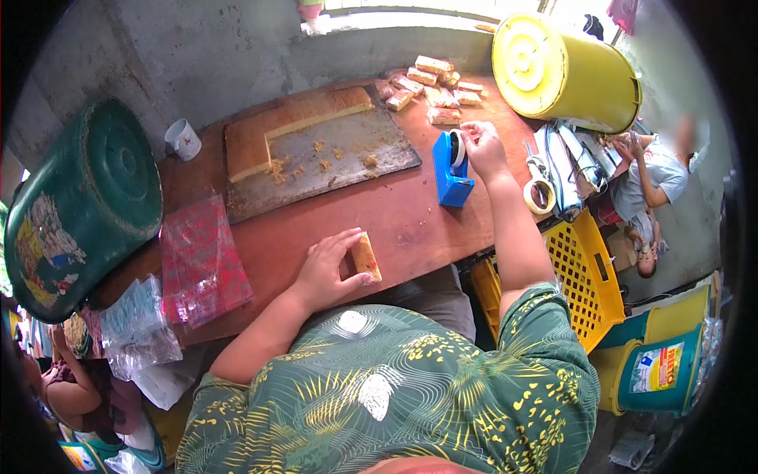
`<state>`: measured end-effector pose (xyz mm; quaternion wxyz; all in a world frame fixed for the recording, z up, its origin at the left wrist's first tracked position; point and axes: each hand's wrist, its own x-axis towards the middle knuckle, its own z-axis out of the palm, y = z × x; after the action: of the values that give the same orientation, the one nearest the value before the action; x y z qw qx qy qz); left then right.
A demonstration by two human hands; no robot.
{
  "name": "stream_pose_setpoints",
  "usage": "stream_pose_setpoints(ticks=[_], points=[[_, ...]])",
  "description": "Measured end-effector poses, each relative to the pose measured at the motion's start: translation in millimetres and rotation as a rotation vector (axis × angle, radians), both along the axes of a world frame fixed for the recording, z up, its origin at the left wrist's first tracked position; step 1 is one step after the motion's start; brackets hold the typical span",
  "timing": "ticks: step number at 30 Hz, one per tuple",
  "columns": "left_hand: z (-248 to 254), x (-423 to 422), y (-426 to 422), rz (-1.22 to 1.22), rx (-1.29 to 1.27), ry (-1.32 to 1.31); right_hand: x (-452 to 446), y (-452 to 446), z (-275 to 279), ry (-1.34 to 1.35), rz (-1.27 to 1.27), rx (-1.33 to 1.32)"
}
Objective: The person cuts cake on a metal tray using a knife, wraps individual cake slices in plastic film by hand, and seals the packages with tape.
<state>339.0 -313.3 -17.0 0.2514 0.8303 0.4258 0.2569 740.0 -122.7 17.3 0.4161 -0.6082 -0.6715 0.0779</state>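
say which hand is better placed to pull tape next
Probably the right hand: its fingers are at the tape roll on the blue dispenser, while the left hand holds the bar.

Draws daylight from the window (418,11) at the top, burning out to white there. Glares on the yellow drum (591,75), glints off the clear plastic bags (142,328), dims below the table (332,213). Curves walls (213,47) and tabletop, fisheye-fashion, inside a black rim. Looks fairly sharp mid-frame; blurs softly over a person's head (687,136) at right.

Brown table (316,225), cake tray (359,158), blue tape dispenser (453,188), wrapped bars (438,96), mug (185,142)
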Motion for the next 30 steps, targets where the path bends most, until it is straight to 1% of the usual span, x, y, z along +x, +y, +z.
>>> stream_pose_setpoints(ticks=[1,5,8,11,14,17,20,23,26,29,30], points=[[2,0,0,0.000,-0.011,-0.002,-4,-4,9,-0.079,-0.041,0.007],[3,-1,0,-0.001,-0.026,-0.014,-4,-7,7,0.128,0.069,0.020],[-1,-1,1,-0.003,-0.004,-0.015,9,3,-13,0.277,0.167,0.042],[-1,-1,1,-0.007,-0.005,-0.001,18,-4,-11,0.079,0.275,0.050],[-1,-1,1,-0.006,0.004,0.005,14,-18,-5,-0.197,0.123,0.053],[-2,-1,0,-0.002,0.006,0.002,10,-18,-3,-0.134,0.167,0.032],[-2,-1,0,-0.001,0.004,-0.001,6,-20,0,0.200,0.196,-0.052],[-3,-1,0,-0.002,0.012,-0.012,14,-22,3,0.161,0.248,-0.155],[-3,0,0,0.001,0.007,-0.013,17,-25,-1,0.003,0.324,-0.057],[-3,0,0,0.000,-0.001,-0.014,13,-37,2,-0.264,0.226,0.066],[-2,0,0,-0.001,-0.002,-0.015,13,-37,1,-0.252,0.219,0.055]])
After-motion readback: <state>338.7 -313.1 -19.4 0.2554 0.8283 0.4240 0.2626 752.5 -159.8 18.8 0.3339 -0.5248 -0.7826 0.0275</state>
